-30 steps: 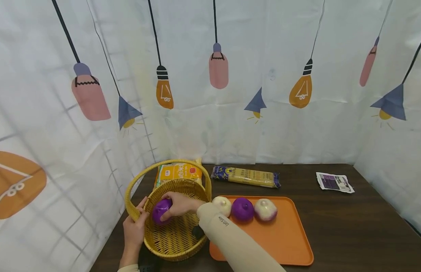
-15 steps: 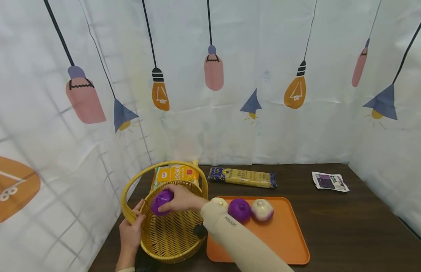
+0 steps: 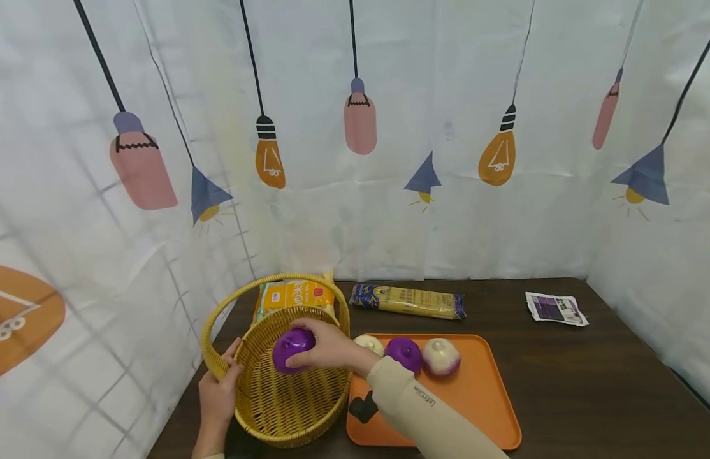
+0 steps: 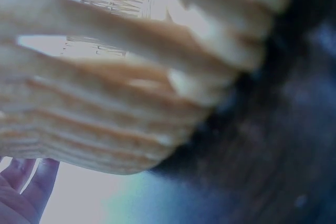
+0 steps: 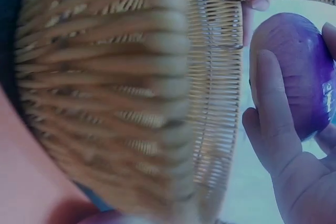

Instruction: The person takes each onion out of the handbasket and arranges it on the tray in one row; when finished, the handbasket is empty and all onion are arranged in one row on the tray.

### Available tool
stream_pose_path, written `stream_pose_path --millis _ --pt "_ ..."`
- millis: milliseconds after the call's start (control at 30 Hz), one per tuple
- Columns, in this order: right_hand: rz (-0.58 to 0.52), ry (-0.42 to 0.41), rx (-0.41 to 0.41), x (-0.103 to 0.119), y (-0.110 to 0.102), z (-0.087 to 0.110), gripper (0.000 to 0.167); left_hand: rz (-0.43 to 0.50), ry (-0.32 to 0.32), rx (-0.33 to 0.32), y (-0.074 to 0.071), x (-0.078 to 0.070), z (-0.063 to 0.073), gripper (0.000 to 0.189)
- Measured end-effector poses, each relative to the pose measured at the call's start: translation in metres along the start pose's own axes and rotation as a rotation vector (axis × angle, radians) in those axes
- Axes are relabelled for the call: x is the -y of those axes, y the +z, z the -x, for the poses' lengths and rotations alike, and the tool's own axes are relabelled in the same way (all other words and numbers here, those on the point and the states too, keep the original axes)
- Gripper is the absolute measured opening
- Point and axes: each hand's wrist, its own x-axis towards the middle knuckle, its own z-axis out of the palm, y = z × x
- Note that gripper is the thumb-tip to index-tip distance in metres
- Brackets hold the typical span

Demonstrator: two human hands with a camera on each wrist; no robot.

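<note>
My right hand [image 3: 332, 347] holds a glossy purple onion [image 3: 290, 350] between thumb and fingers, over the round woven basket [image 3: 294, 440]. In the right wrist view the onion [image 5: 294, 72] appears beyond the basket's rim, with the fingers spread around it. At the basket's left side, my left hand [image 3: 218, 392] grips the rim beside the foot of the tall arched handle [image 3: 214, 325]. The left wrist view is filled by blurred basket weave [image 4: 115, 114], and a bit of the left hand [image 4: 29, 190] shows at the lower left.
Right of the basket lies an orange tray [image 3: 475, 408] bearing a cream onion [image 3: 369, 343], a purple onion [image 3: 403, 355] and a white-and-purple onion [image 3: 441, 356]. Behind are a yellow bag [image 3: 294, 294], a long noodle-like packet [image 3: 409, 301] and a small sachet [image 3: 557, 309].
The right hand has carried the purple onion away from the basket's left wall, rightward over its middle. The left hand stays on the rim. The whole head view has shifted slightly.
</note>
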Motion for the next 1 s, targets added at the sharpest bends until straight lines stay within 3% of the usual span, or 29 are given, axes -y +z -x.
stream_pose_path --millis 100,233,367,767,867,1000 --pt "-0.066 0.006 -0.012 -0.005 -0.004 0.01 0.065 -0.005 0.0 0.015 -0.001 0.0 -0.001 0.034" --pt "-0.075 -0.013 -0.035 -0.011 -0.011 0.022 0.062 -0.007 -0.005 0.04 -0.002 -0.001 0.0 0.043" --pt "-0.069 -0.026 -0.045 -0.018 -0.018 0.034 0.064 -0.009 -0.009 0.045 -0.002 0.0 0.0 0.043" --pt "-0.262 -0.03 0.005 -0.033 -0.034 0.07 0.077 0.0 -0.002 0.03 -0.001 0.004 0.0 0.04" --pt "-0.295 -0.034 -0.023 -0.039 -0.036 0.079 0.077 0.001 -0.006 0.031 -0.001 0.004 0.0 0.04" --pt "-0.257 -0.066 -0.075 -0.046 -0.041 0.089 0.079 0.004 -0.014 0.041 -0.001 0.002 -0.001 0.038"
